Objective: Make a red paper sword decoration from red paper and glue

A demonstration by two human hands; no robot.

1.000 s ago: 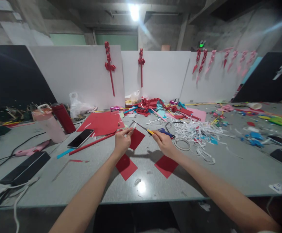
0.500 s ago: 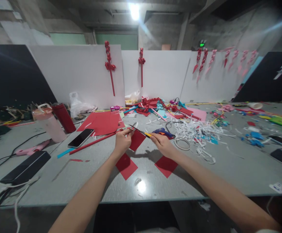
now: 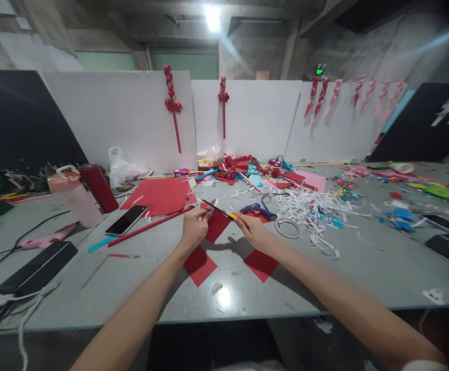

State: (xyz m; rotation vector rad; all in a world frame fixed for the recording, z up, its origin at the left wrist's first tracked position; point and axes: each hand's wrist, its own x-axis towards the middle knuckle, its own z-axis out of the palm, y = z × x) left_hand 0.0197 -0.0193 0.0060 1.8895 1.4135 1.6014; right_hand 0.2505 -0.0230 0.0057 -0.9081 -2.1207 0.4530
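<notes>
My left hand (image 3: pixel 195 225) is closed in a pinch at the edge of a red paper square (image 3: pixel 217 229), which hangs just above the table. A small white strip (image 3: pixel 213 203) shows by its fingertips. My right hand (image 3: pixel 253 229) is closed around a slim tool (image 3: pixel 230 215) with a yellow handle and a narrow dark blade. The blade points left and crosses over the upper part of the paper, close to my left fingers. Two more red paper squares (image 3: pixel 200 266) (image 3: pixel 262 265) lie flat on the table below my wrists.
Beyond my hands lie a blue glue gun (image 3: pixel 257 209), shredded white paper (image 3: pixel 311 206) and a tape ring (image 3: pixel 287 228). On the left are a phone (image 3: pixel 126 220), red sheets (image 3: pixel 158 197), a pink bottle (image 3: pixel 78 198) and a black power strip (image 3: pixel 37 268). White panels (image 3: pixel 247 118) stand behind.
My left hand and the red square have dipped slightly. The blade stays near the left fingertips, and the view has shifted a little to the right.
</notes>
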